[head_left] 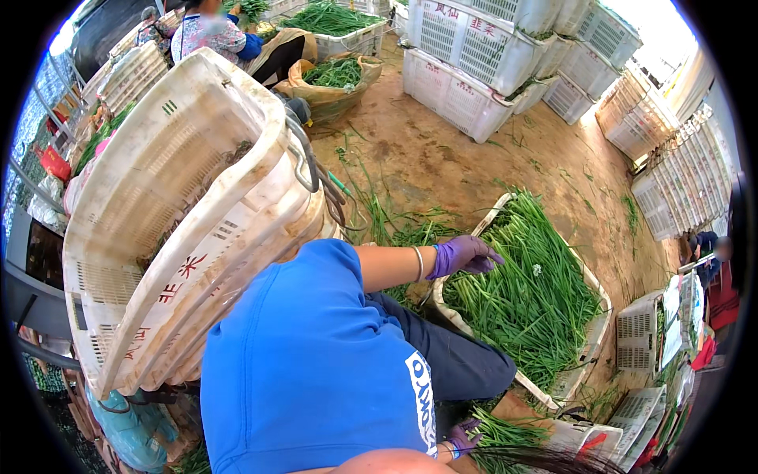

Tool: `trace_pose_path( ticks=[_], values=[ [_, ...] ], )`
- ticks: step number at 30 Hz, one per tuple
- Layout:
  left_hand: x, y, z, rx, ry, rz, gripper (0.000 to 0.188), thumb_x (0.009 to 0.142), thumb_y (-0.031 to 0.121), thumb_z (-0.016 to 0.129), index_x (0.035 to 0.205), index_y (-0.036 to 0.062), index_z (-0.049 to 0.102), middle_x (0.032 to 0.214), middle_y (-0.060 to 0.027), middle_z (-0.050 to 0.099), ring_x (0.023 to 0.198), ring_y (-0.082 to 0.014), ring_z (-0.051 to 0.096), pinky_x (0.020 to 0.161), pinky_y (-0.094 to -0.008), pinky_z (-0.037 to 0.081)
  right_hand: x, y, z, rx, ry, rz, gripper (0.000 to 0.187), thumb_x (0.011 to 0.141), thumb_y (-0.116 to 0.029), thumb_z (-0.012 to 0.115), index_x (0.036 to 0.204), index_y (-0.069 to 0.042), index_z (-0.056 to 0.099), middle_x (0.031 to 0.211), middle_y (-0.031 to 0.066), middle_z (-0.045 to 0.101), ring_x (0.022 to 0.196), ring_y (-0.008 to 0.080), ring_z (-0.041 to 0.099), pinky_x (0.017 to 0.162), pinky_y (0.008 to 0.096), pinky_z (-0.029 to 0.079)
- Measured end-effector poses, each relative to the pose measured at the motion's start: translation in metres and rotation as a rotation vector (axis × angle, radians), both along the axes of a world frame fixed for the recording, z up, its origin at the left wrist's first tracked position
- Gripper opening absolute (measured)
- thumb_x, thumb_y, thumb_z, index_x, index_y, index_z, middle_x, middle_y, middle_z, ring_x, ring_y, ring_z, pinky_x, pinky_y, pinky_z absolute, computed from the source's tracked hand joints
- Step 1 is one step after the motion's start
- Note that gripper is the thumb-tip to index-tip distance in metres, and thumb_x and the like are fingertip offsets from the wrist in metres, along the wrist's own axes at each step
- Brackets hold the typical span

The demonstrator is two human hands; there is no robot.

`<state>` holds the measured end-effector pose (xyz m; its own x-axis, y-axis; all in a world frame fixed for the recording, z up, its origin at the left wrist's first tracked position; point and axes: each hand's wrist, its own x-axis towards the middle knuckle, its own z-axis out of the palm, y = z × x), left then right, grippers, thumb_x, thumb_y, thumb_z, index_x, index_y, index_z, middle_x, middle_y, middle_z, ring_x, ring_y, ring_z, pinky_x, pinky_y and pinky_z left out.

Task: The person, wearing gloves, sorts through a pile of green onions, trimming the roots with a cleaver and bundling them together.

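Observation:
My left hand (466,255), in a purple glove, reaches over the near rim of a white plastic crate (598,324). Its fingers are stretched out and slightly bent, with nothing seen in them. Long green garlic chives (529,292) fill this crate, a small white flower head among them. Low in the view, my right hand (462,436), also gloved in purple, is closed at the end of a loose bunch of garlic chives (505,433). Part of that hand is hidden by my body.
Tall nested white crates (178,197) stand close on my left. Other crate stacks (466,87) rise at the far side and right. Loose leaves litter the brown floor (442,158). A person (213,39) sits at the back near a sack of chives (335,79).

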<state>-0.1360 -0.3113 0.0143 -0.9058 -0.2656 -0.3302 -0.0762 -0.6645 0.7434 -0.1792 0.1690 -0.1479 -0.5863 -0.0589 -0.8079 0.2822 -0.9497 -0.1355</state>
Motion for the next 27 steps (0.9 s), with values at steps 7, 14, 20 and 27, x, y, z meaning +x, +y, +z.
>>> trace_pose_path(
  ticks=[7,14,20,27],
  values=[
    [0.014,-0.009,-0.008,-0.013,0.041,0.007,0.027,0.088,0.015,0.043,0.103,0.0035,0.063,0.078,-0.0051,0.064,0.069,-0.0105,0.061,0.067,-0.0231,0.051,0.002,-0.007,0.001,-0.022,-0.112,-0.08,0.039,0.084,-0.016,0.049,0.115,0.008,0.044,0.111,0.0174,0.057,0.101,0.0257,0.056,0.088,0.0373,0.044],
    [0.021,-0.007,-0.007,-0.008,-0.005,0.036,0.026,0.087,0.011,0.042,0.101,0.0034,0.063,0.079,-0.0047,0.064,0.069,-0.0113,0.06,0.066,-0.0238,0.051,0.01,0.001,-0.019,-0.166,-0.145,-0.125,0.042,0.082,-0.013,0.053,0.115,0.009,0.042,0.103,0.0164,0.06,0.091,0.0262,0.06,0.08,0.0361,0.049],
    [0.012,0.002,0.012,-0.04,0.062,-0.034,0.025,0.088,0.013,0.044,0.101,0.0031,0.063,0.079,-0.005,0.063,0.072,-0.0121,0.06,0.068,-0.0237,0.052,0.049,-0.028,-0.016,0.145,-0.01,0.534,0.045,0.08,-0.021,0.052,0.119,-0.001,0.044,0.11,0.0132,0.057,0.095,0.0274,0.058,0.083,0.0371,0.046],
    [0.027,0.013,0.009,-0.084,0.059,-0.043,0.023,0.087,0.013,0.047,0.098,0.005,0.065,0.077,-0.0051,0.064,0.069,-0.0089,0.061,0.066,-0.0204,0.051,0.015,-0.043,-0.046,1.957,1.561,2.748,0.032,0.085,-0.023,0.037,0.104,-0.008,0.059,0.117,0.0145,0.052,0.097,0.0296,0.056,0.083,0.037,0.044]
  ],
)
